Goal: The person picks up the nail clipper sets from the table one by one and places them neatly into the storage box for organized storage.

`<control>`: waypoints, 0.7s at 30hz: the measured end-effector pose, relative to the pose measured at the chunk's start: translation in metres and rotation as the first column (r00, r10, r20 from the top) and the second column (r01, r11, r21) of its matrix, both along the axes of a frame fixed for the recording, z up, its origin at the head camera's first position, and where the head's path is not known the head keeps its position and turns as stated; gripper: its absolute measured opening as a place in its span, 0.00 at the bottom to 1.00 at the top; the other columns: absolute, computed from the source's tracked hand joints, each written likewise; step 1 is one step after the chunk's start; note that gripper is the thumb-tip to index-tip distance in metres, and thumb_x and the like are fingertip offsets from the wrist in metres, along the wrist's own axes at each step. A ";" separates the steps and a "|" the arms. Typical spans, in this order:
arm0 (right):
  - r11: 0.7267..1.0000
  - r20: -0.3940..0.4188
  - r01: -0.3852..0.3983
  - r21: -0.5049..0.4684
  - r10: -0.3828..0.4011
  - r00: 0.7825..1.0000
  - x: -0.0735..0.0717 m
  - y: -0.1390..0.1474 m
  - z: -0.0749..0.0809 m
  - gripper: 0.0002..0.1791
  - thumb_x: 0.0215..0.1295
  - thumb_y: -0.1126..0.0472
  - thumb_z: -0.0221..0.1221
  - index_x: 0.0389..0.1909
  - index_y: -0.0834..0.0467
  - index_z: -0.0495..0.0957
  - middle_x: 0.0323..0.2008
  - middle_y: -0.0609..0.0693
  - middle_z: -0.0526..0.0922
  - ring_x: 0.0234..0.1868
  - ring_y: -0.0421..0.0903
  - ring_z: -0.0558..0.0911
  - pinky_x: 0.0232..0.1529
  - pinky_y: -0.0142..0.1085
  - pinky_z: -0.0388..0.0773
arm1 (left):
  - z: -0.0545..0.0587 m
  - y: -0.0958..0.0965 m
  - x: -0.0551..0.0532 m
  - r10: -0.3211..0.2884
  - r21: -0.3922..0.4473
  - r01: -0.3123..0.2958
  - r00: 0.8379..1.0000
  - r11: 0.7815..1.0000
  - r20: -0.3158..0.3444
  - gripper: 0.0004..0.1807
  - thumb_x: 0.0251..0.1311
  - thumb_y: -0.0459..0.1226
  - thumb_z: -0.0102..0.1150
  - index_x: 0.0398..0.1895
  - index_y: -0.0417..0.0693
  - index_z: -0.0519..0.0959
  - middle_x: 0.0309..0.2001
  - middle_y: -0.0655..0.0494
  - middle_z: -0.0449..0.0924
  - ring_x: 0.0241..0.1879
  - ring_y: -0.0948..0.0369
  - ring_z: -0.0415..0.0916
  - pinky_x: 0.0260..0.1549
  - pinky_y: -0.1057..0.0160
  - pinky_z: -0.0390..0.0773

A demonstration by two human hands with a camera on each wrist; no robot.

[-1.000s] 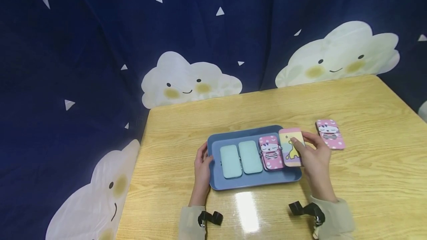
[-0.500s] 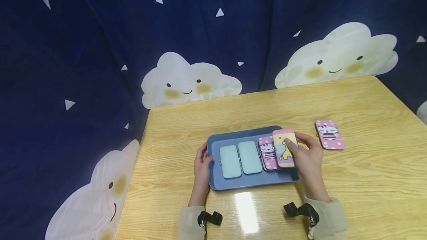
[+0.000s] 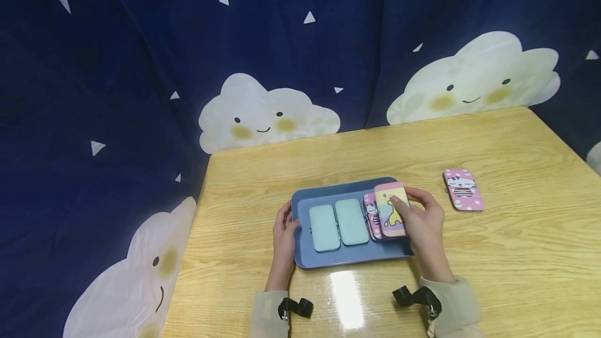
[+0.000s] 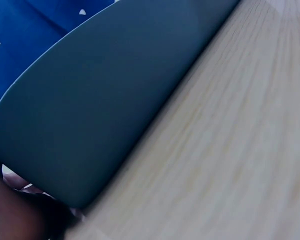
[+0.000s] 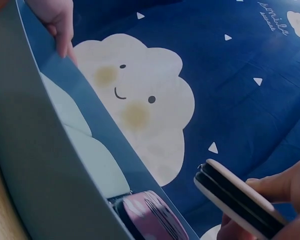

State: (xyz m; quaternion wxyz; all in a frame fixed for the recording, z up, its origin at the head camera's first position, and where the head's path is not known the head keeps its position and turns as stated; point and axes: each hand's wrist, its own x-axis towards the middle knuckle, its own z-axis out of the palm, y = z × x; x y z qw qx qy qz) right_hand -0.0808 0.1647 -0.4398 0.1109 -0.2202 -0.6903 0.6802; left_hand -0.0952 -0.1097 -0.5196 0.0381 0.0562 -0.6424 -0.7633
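Blue plastic-looking tray (image 3: pixel 345 257) sits on the wood-grained counter (image 3: pixel 258 181) in the head view. At its nine o'clock end the left hand (image 3: pixel 284 239) grips the wall, thumb over the rim. From nine towards three inside it lie two pale mint, round-cornered cases (image 3: pixel 324 228) and a pink, cat-printed case (image 3: pixel 371 213). Arriving from three o'clock, the right hand (image 3: pixel 426 228) pinches a yellow, pink and lilac giraffe-printed case (image 3: pixel 382 226), which overlaps the pink one and hides part of it. Between two and three o'clock, outside the tray, lies a second pink cat-printed case (image 3: pixel 463 190), untouched. Judging by this layout, three cases are placed, the giraffe one looks close to joining them, and one on the counter may be left.

Left wrist view: the tray's outer wall fills ten to one o'clock, flat on the counter; dark, blurred fingers show near eight, too unclear to read their grip alone.

Right wrist view: the giraffe-printed case hangs edge-on towards four o'clock, pinched between thumb and fingers, apart from the pink case near six, so it seems not yet set down.
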 end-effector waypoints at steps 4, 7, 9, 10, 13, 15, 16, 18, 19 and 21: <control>1.000 -0.010 -0.014 0.005 0.014 1.000 0.000 -0.006 -0.001 0.22 0.61 0.67 0.66 0.56 0.66 0.75 0.46 0.50 0.72 0.23 0.34 0.78 0.24 0.27 0.77 | 0.000 0.000 0.000 -0.004 0.001 0.004 1.000 1.000 -0.002 0.31 0.64 0.25 0.44 0.72 0.41 0.63 0.70 0.45 0.65 0.71 0.53 0.60 0.67 0.54 0.60; 1.000 -0.015 -0.026 -0.001 0.026 1.000 0.000 -0.010 -0.002 0.22 0.62 0.68 0.65 0.56 0.66 0.74 0.46 0.51 0.72 0.24 0.34 0.78 0.23 0.27 0.77 | 0.000 0.000 0.000 -0.004 -0.004 0.004 1.000 1.000 0.005 0.30 0.64 0.25 0.43 0.72 0.41 0.63 0.70 0.45 0.65 0.72 0.53 0.59 0.67 0.54 0.60; 0.999 -0.018 -0.035 0.007 0.035 0.999 0.000 -0.013 -0.002 0.22 0.62 0.67 0.65 0.56 0.66 0.74 0.47 0.51 0.71 0.23 0.34 0.77 0.23 0.27 0.76 | 0.000 0.000 0.000 -0.003 -0.009 0.003 1.000 1.000 0.010 0.30 0.64 0.25 0.43 0.72 0.41 0.63 0.71 0.45 0.65 0.72 0.53 0.59 0.68 0.54 0.59; 0.999 -0.018 -0.040 0.012 0.040 0.999 0.000 -0.014 -0.002 0.22 0.62 0.67 0.65 0.56 0.66 0.74 0.47 0.52 0.71 0.23 0.34 0.77 0.23 0.26 0.76 | 0.000 0.000 0.001 -0.003 -0.010 0.003 1.000 1.000 0.012 0.30 0.64 0.25 0.43 0.72 0.41 0.63 0.71 0.45 0.64 0.72 0.52 0.58 0.68 0.54 0.59; 0.999 -0.019 -0.049 0.025 0.049 0.999 0.000 -0.017 -0.002 0.22 0.62 0.66 0.66 0.56 0.66 0.74 0.48 0.53 0.72 0.21 0.34 0.74 0.23 0.26 0.75 | 0.000 0.000 0.000 -0.002 -0.015 0.003 1.000 1.000 0.014 0.30 0.65 0.25 0.43 0.72 0.41 0.63 0.71 0.45 0.64 0.72 0.52 0.58 0.68 0.53 0.59; 0.998 -0.015 -0.056 0.037 0.057 0.998 0.001 -0.018 -0.002 0.23 0.62 0.66 0.65 0.57 0.66 0.74 0.49 0.54 0.72 0.21 0.34 0.74 0.24 0.26 0.74 | 0.001 0.000 0.000 -0.003 -0.015 0.003 1.000 1.000 0.013 0.30 0.64 0.25 0.43 0.72 0.42 0.63 0.70 0.45 0.65 0.72 0.52 0.59 0.68 0.53 0.59; 0.998 -0.016 -0.059 0.036 0.060 0.998 0.001 -0.019 -0.002 0.23 0.63 0.66 0.65 0.57 0.66 0.74 0.49 0.55 0.73 0.22 0.34 0.74 0.24 0.26 0.74 | 0.001 0.000 0.000 -0.002 -0.014 0.003 1.000 1.000 0.013 0.30 0.64 0.25 0.43 0.72 0.42 0.63 0.70 0.45 0.65 0.72 0.53 0.59 0.68 0.53 0.59; 0.997 -0.012 -0.065 0.043 0.065 0.998 0.001 -0.020 -0.002 0.23 0.63 0.65 0.65 0.58 0.66 0.74 0.50 0.55 0.73 0.23 0.34 0.75 0.25 0.25 0.74 | 0.001 0.000 0.000 -0.002 -0.012 0.002 1.000 1.000 0.010 0.30 0.64 0.26 0.44 0.72 0.42 0.63 0.70 0.46 0.65 0.72 0.53 0.59 0.68 0.52 0.59; 0.997 -0.011 -0.067 0.045 0.068 0.998 0.001 -0.020 -0.002 0.23 0.63 0.65 0.65 0.58 0.66 0.74 0.50 0.56 0.73 0.24 0.34 0.75 0.25 0.25 0.75 | 0.001 0.000 0.000 -0.002 -0.010 0.002 1.000 1.000 0.010 0.30 0.64 0.26 0.44 0.72 0.42 0.63 0.70 0.46 0.65 0.72 0.53 0.59 0.68 0.52 0.59; 0.996 -0.013 -0.069 0.055 0.070 0.997 0.002 -0.021 -0.002 0.23 0.63 0.65 0.65 0.58 0.66 0.74 0.50 0.56 0.73 0.24 0.34 0.74 0.26 0.25 0.74 | 0.002 0.000 0.000 -0.001 -0.008 0.001 1.000 1.000 0.008 0.30 0.64 0.26 0.44 0.72 0.42 0.63 0.70 0.46 0.65 0.72 0.53 0.59 0.68 0.51 0.58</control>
